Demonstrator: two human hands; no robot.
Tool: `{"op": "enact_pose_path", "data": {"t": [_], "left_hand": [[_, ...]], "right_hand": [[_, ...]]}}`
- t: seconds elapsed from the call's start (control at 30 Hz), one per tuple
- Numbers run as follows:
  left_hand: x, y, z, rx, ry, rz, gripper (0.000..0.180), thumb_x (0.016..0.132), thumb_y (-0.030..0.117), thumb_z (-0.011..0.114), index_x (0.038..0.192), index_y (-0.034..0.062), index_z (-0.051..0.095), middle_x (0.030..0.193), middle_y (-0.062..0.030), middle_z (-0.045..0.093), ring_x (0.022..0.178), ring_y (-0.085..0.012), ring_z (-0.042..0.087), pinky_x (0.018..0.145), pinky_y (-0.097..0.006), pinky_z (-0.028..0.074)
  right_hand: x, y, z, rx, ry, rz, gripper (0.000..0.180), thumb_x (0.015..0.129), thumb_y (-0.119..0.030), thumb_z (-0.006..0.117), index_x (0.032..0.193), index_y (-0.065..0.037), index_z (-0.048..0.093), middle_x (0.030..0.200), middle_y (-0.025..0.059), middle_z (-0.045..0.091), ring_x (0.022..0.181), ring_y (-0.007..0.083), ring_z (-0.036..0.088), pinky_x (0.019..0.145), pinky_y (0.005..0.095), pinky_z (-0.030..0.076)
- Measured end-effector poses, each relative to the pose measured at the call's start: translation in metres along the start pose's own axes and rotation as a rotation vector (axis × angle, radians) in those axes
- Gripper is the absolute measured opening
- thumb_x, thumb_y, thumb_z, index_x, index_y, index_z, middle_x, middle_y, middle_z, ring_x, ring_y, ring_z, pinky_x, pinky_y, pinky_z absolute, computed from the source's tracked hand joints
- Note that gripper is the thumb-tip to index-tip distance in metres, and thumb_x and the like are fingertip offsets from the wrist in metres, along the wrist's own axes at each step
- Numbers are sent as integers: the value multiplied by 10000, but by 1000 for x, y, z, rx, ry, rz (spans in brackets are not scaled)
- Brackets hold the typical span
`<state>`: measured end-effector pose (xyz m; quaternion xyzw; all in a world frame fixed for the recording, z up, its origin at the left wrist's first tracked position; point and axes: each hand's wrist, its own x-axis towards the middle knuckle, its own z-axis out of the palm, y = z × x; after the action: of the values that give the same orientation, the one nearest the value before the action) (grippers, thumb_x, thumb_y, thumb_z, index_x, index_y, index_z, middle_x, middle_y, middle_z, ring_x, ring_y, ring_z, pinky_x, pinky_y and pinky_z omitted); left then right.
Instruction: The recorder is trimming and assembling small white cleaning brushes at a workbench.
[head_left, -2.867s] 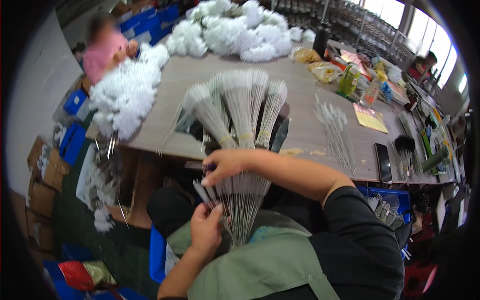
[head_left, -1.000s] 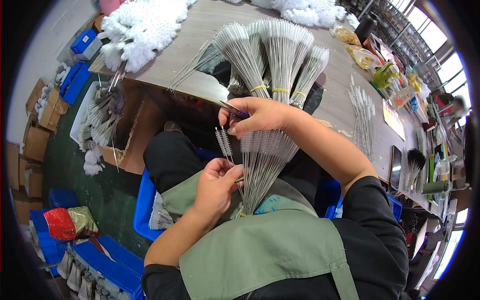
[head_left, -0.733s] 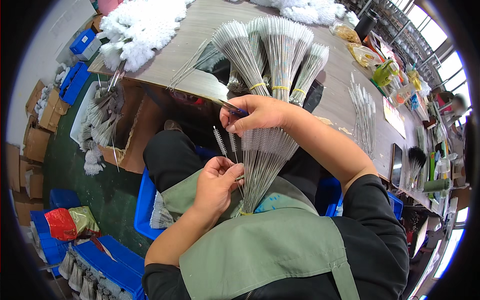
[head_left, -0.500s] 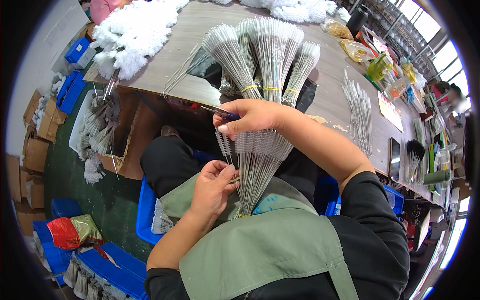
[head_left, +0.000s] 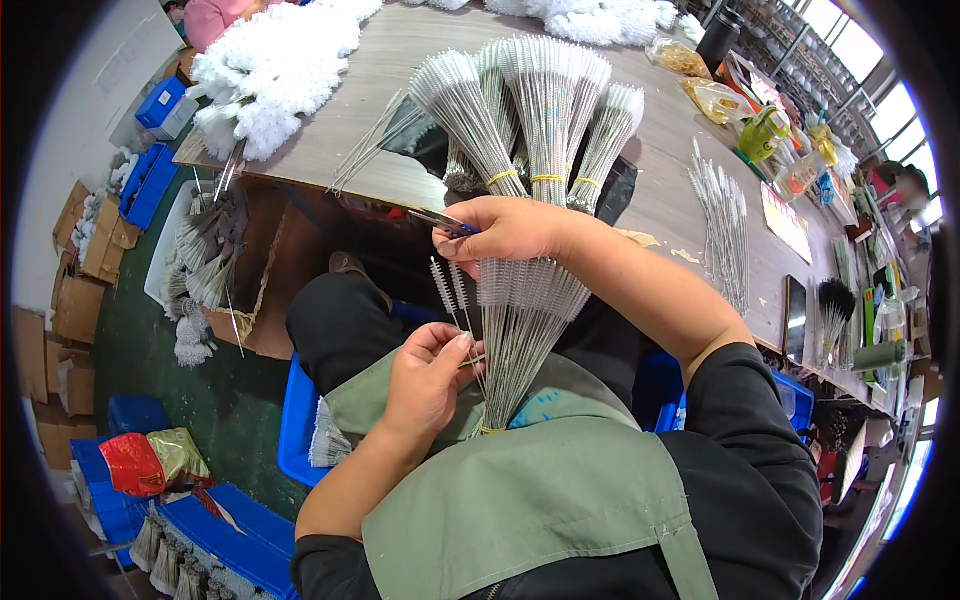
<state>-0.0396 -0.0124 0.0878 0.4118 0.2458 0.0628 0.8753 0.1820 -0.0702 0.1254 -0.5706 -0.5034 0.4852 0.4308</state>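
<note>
Brush bundle (head_left: 515, 330) lower, off table edge (head_left: 330, 180)

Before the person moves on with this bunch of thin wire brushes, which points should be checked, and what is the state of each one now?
1. Right hand closed over the bristle end of the held brush bunch: ok.
2. Left hand pinching single stems beside the bunch: ok.
3. Yellow band at the stem end in place: ok.
4. Two loose brushes stand apart from the fan: not ok if they should be aligned.
5. Scissors at the right hand's fingers, open or closed: cannot tell.
6. Banded bundles on the table lying clear of the hands: ok.
</note>
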Motion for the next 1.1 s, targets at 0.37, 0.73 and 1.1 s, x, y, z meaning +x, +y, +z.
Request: {"op": "enact_pose_path", "data": {"t": [0.37, 0.73, 1.1], "left_hand": [[17, -5, -4, -63, -150, 33, 394, 861, 187, 654, 1171, 15, 482, 1118, -97, 554, 1049, -199, 551, 912, -363, 452], [31, -11, -1, -186, -671, -419, 820, 633, 443, 824, 1246, 20, 482, 1092, -90, 593, 949, -205, 589, 818, -346, 485], [-28, 96, -38, 118, -115, 428, 310, 747, 110, 733, 1010, -11, 622, 878, -91, 656, 789, -180, 636, 715, -316, 516]], "right_hand": [[2, -7, 0, 5, -49, -34, 264, 926, -288, 560, 991, -32, 567, 854, 2, 580, 692, 86, 530, 694, 262, 442], [13, -54, 24, -464, -48, -167, 175, 890, -204, 578, 914, -31, 597, 789, 57, 596, 732, 144, 561, 670, 331, 464], [-25, -106, -35, -132, 406, -450, 319, 982, -313, 433, 984, -6, 518, 709, -8, 453, 640, 71, 388, 591, 217, 295]]}}
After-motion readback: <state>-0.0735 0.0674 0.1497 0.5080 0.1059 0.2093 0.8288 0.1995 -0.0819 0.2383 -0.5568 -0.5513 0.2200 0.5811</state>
